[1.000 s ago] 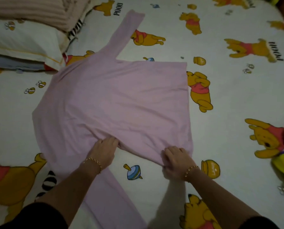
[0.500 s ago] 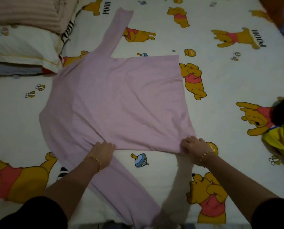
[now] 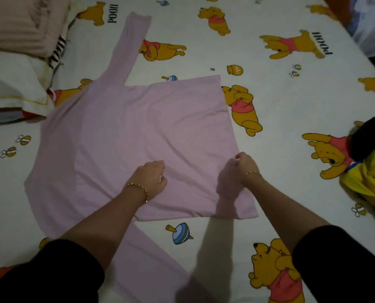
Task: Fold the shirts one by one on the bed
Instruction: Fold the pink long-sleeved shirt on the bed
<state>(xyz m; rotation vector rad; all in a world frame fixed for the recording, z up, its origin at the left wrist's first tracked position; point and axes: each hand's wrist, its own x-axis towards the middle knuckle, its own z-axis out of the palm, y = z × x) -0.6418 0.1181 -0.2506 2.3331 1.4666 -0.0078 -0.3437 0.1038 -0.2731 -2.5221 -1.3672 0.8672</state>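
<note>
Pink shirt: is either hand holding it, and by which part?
Right hand pinches the pink shirt by a raised fold near its hem. Left hand lies curled on the body; grip cannot be told.

"What words can you read?"

"Only one word: POOH. It is in black letters on the bed sheet (image 3: 269, 101)."

"Where is it?"

"Once at the top, sideways, next to a yellow bear (image 3: 92, 13). Once on the far right, upside down, by another bear. One more is beside the pillow (image 3: 9, 84), but it is hard to read."
</note>
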